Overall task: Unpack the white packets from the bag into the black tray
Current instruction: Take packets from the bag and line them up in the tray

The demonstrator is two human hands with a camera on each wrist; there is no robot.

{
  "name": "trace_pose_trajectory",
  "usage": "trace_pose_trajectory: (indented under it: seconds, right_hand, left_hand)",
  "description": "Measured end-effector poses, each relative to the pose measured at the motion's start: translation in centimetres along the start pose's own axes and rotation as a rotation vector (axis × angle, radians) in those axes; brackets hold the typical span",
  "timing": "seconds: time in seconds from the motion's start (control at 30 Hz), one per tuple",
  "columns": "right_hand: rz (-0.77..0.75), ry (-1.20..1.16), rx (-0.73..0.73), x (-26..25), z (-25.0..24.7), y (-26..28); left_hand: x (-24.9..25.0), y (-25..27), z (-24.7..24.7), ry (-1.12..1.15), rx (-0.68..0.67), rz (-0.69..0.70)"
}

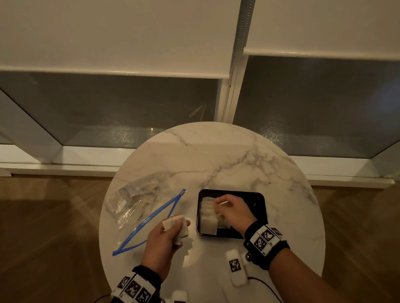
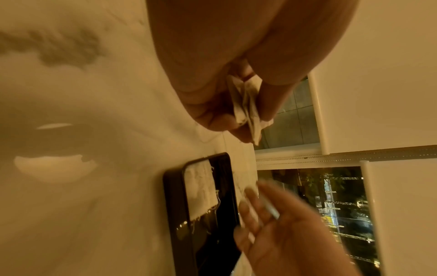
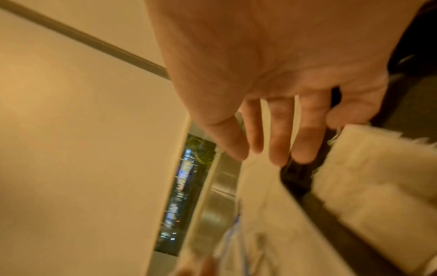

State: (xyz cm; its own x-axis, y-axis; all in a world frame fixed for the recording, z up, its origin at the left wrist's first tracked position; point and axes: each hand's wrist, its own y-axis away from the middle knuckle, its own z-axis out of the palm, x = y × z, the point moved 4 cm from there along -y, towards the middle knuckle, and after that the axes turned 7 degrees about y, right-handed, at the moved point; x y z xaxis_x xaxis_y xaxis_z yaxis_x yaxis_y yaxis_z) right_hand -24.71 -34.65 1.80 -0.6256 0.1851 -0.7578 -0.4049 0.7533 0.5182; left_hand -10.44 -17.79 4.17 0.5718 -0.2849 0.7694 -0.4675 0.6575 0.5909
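White packets (image 1: 209, 214) lie rowed along the black tray's (image 1: 256, 197) left side, where the right hand (image 1: 232, 211) pinches one for placing, while the left hand (image 1: 165, 235), clamped on several more (image 1: 176, 228), waits beside the bag (image 1: 141, 206).

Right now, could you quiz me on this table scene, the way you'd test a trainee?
1. True or false: the black tray already holds white packets.
2. Which hand grips a bunch of packets between bag and tray: A left hand, B right hand?
3. Fill in: the clear bag with the blue zip lies on the tray's ____ side.

Key: 1 true; 2 A; 3 left.
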Motion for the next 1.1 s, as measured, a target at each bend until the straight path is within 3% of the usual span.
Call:
trace_pose_trajectory:
  seconds: [0.1,0.17,0.37,0.53,0.7,0.9,0.97,1.1]
  right_hand:
    - [-0.117,-0.047,-0.284,-3.5,2.1,3.2]
    - [-0.142,-0.026,-0.319,-4.4,2.9,4.0]
    - [-0.118,-0.012,-0.151,-5.0,3.2,4.3]
    - [-0.063,-0.119,-0.138,-4.7,3.6,4.3]
    - [-0.109,-0.142,-0.116,-5.6,2.6,4.8]
    - [-0.031,-0.416,-0.047,-4.2,-0.7,4.0]
    - [-0.007,-0.363,0.022,-2.7,-2.1,3.1]
    - [0.064,0.058,0.107,2.0,-3.4,0.1]
  left_hand:
    - [0.0,-0.4,0.9,0.057,0.003,-0.02]
    - [0.1,-0.7,1.4,0.063,0.005,-0.018]
    - [1.6,-0.5,2.7,0.053,0.002,0.003]
    - [1.7,-0.1,2.9,0.183,-0.012,-0.043]
    - [1.4,-0.1,2.2,0.292,0.002,-0.067]
    - [1.1,-0.5,-0.1,0.36,0.057,-0.043]
    - [0.9,-0.4,-0.7,0.337,0.07,-0.028]
    - [0.6,-0.2,-1.3,0.285,0.07,-0.01]
